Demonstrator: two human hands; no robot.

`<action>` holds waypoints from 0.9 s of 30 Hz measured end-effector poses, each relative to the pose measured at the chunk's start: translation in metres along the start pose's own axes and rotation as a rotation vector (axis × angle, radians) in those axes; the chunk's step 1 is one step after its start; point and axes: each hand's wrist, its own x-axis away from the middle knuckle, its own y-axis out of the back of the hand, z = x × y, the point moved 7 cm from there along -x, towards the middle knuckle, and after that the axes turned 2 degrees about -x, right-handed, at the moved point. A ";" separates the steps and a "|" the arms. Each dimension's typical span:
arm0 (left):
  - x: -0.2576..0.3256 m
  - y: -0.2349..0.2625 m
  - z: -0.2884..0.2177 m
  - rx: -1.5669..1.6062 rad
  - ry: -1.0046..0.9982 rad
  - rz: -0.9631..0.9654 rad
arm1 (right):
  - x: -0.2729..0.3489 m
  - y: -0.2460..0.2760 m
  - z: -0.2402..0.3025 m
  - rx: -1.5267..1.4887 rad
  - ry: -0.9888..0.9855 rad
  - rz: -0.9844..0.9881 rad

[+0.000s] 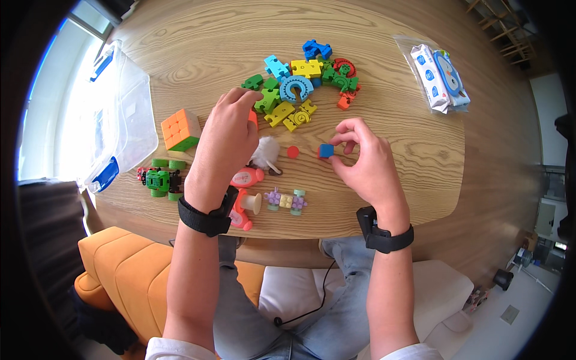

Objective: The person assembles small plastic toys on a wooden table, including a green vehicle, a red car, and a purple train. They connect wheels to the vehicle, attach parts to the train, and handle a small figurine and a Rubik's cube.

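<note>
My left hand (225,129) is over the left middle of the table, its fingers curled around a red piece (253,119). Most of that piece is hidden behind the hand, so its shape cannot be made out. My right hand (367,159) pinches a small blue block (326,150) with a red side between thumb and fingertips, at the tabletop. A flat red disc (293,152) lies left of the block. Beside my left hand sits a white furry toy (266,153). Beyond both hands spreads a pile of colourful puzzle pieces, among them a light-blue arched piece (296,88).
An orange-and-green puzzle cube (180,130) and a green toy car (159,179) are at left, near a clear plastic box (135,108). Red-and-white toy parts (246,177) and a pastel brick car (286,201) lie nearest me. Wipes packs (441,78) sit far right.
</note>
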 end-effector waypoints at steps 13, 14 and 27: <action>-0.007 -0.005 -0.005 0.028 -0.007 0.031 | 0.001 0.001 0.003 0.114 0.082 0.000; -0.008 -0.006 -0.005 0.028 0.004 0.041 | 0.001 0.000 0.003 0.112 0.087 -0.004; -0.014 -0.038 -0.002 -0.193 -0.010 0.110 | 0.005 0.006 0.004 0.152 0.032 0.019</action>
